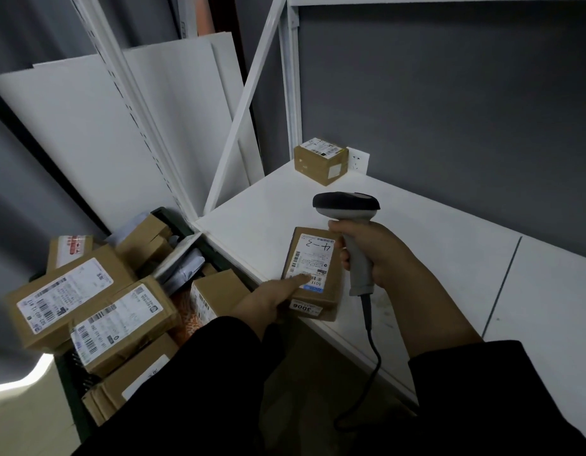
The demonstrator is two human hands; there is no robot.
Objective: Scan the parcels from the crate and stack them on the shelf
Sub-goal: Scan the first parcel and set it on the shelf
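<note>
— What lies nearest?

— Two black sleeves (482, 406). From them the left hand (268, 301) reaches to a flat brown parcel (313, 274); its thumb presses on the label by the barcode and it grips the near left corner. The fingers beneath are hidden.

— Where is that parcel?

— At the front edge of the white shelf (433, 245), label up, its near end out over the edge. Whether it rests on the board or is held just above it, I cannot tell.

— And the other hand?

— The right hand (380, 255) is wrapped round the grey handle of the scanner (350, 218), just right of the parcel. The dark head stands above the parcel's far end. A black cable (370, 340) hangs from the handle towards the right sleeve.

— The crate?

— To the left and lower, a dark green crate (67, 380) stands beside the shelf's corner. It holds a heap of cartons (64, 297) with white barcode labels, lying at odd angles on one another, and some grey bags (183, 268) among them.

— Farther back?

— A small box (319, 159) sits in the shelf's back left corner, well apart from the hands, with a white socket (359, 159) on the grey wall (449, 110) just behind it. Left of the white shelf posts, white boards (87, 133) lean upright.
</note>
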